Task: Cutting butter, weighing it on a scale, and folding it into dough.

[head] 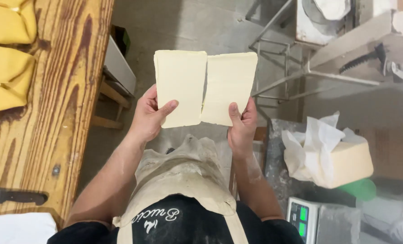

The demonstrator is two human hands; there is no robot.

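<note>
Your left hand (149,115) and right hand (242,124) each grip a pale slab (206,88) by its lower edge (thumbs on top), held beside the table (70,90).

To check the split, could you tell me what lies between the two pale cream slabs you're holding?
Only a narrow dark gap; the left cream slab and right cream slab nearly touch, head view.
</note>
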